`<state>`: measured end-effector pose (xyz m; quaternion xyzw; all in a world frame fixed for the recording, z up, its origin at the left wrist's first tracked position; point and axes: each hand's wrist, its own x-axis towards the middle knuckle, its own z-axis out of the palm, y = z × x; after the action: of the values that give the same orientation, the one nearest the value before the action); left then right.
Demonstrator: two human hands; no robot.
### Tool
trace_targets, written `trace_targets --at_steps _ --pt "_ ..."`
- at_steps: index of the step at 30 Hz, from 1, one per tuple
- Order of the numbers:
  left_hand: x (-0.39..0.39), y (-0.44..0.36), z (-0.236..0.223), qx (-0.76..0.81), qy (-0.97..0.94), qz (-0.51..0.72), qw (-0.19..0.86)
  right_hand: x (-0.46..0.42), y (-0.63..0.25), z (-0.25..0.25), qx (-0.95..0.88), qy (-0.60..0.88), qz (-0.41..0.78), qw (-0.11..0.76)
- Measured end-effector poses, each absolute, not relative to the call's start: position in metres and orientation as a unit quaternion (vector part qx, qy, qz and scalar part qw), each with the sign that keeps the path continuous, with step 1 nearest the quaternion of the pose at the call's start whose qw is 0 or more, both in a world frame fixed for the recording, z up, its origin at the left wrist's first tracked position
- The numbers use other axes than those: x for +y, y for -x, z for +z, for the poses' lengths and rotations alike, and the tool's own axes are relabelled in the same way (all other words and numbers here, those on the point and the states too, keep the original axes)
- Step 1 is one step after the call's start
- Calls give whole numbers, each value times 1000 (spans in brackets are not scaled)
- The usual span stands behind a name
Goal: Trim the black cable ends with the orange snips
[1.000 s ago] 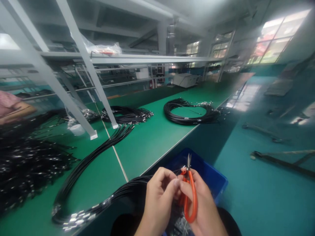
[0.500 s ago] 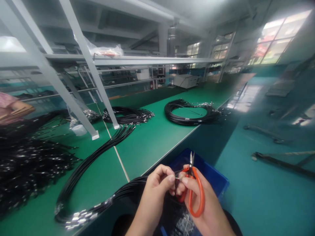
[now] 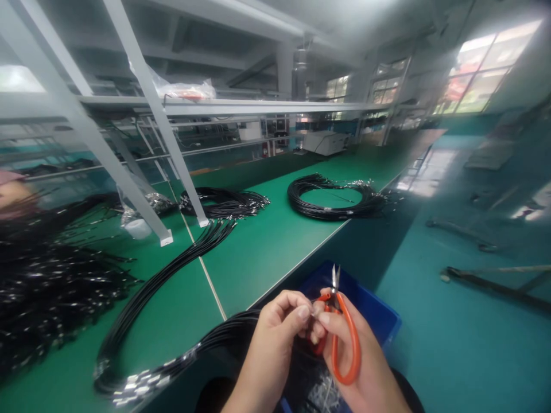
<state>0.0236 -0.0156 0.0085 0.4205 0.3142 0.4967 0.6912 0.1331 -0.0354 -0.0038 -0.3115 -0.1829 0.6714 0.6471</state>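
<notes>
- Closer together now: my left hand point(image 3: 278, 327) pinches a tiny piece point(image 3: 313, 314), my right hand point(image 3: 369, 350) curls round scissors point(image 3: 354, 338).
- Pale bits point(image 3: 323, 392) lie in the blue bin point(image 3: 381, 318); this one isn't released yet.

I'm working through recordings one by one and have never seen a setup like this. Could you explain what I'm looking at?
There is no robot here: these are a person's bare hands, seen by a camera worn on that person's head, looking forward and down. The right hand holds orange-handled scissors, blades slightly open and pointing away. The left hand meets it at the fingertips; anything pinched there is too small to make out. Beyond them, a green bench carries a curving bundle of black cables, a round cable coil, a second coil partly behind a rack post, and a dark pile at the left. A blue bin sits below the hands.
</notes>
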Motion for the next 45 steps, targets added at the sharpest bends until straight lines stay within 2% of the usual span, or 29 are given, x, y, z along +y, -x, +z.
trace_targets --at_steps 10,16,20,25,29,42,45 --pt "-12 -19 11 341 -537 487 598 -36 -133 0 -160 299 682 648" --pt "-16 -4 9 478 -636 459 395 -33 -133 3 -152 289 675 662" --pt "-22 -9 14 431 -658 392 477 -33 -131 3 -159 307 667 660" --pt "-17 -14 3 425 -584 438 535 -33 -133 -2 -204 346 634 661" --pt "-14 -11 -3 415 -556 428 578 -29 -136 -3 -227 377 578 687" --pt "-17 -17 2 404 -500 453 618 -28 -129 -2 -252 368 575 686" --pt "-16 -17 3 418 -484 463 613 -31 -131 -5 -273 419 525 689"
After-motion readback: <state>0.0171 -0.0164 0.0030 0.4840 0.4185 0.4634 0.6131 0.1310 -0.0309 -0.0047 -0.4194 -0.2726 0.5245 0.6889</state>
